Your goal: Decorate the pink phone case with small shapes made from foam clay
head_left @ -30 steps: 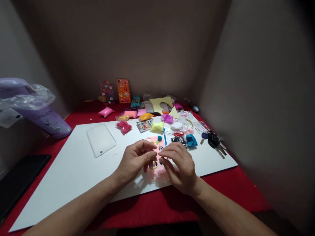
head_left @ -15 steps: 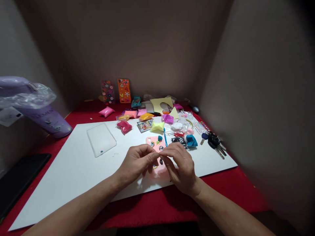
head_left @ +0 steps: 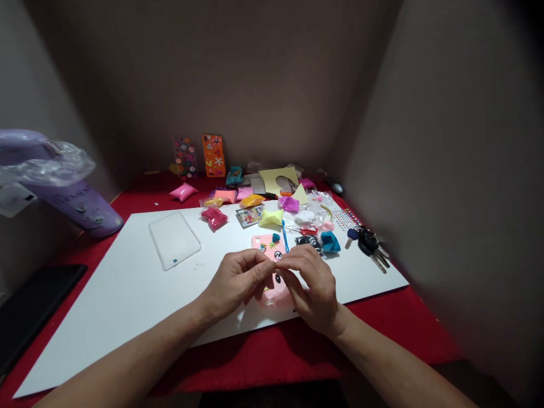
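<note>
Above a pink phone case [head_left: 276, 296], my left hand [head_left: 242, 279] and my right hand [head_left: 312, 286] meet with their fingertips pinched together. Whatever is between the fingers is too small or too hidden to make out. The case lies on a white board [head_left: 114, 311] and carries small decorations, among them a teal lump [head_left: 276, 238] near its top and black pieces farther down; my hands cover part of it. Just beyond it lies a blue tool [head_left: 285, 237], with an open teal clay packet [head_left: 330, 242] and a black packet [head_left: 308, 244] to the right.
A clear phone case [head_left: 175, 241] lies left on the board. Clay packets, red-handled scissors [head_left: 309, 230], rhinestone stickers [head_left: 345, 220] and keys [head_left: 370, 243] spread across the back and right. Decorated cases, one orange [head_left: 213, 156], lean on the wall. A purple bottle [head_left: 80, 207] stands left.
My fingertips stay pinched together above the pink case with barely any movement. The view has shifted very slightly.
</note>
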Motion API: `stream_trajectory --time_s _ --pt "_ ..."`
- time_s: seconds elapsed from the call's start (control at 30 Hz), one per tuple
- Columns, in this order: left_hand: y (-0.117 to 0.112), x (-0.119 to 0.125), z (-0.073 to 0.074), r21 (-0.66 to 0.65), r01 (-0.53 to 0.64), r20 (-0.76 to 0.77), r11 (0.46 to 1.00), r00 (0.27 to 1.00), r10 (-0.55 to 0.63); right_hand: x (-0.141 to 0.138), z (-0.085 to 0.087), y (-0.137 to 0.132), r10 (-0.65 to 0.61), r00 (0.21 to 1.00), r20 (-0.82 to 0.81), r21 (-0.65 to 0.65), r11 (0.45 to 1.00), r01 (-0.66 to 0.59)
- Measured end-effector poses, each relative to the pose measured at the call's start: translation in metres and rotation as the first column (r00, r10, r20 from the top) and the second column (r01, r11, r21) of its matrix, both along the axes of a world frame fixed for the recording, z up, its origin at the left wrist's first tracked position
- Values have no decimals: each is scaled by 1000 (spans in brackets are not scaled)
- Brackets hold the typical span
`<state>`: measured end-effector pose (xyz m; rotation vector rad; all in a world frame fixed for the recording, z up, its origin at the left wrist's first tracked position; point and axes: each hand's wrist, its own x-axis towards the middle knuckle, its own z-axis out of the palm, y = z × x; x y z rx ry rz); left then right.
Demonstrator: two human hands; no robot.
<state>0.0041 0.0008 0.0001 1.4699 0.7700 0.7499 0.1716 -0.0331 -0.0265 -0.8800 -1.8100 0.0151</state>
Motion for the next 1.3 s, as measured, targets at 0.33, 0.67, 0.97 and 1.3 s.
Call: stream_trajectory --time_s 0.33,0.67,0.97,1.3 --pt "-1 1 3 -15 8 44 1000 999 -7 1 0 0 7 1000 0 -6 1000 -7" --pt "-2 2 5 -27 38 74 999 997 -35 1 2 0 55 998 -16 -51 997 -56" --pt "4 -1 5 -9 -121 121 993 985 121 3 2 -3 4 982 -189 -186 982 -40" --pt "13 -4 2 3 -227 88 974 970 226 1 1 1 45 999 10 -139 989 -43"
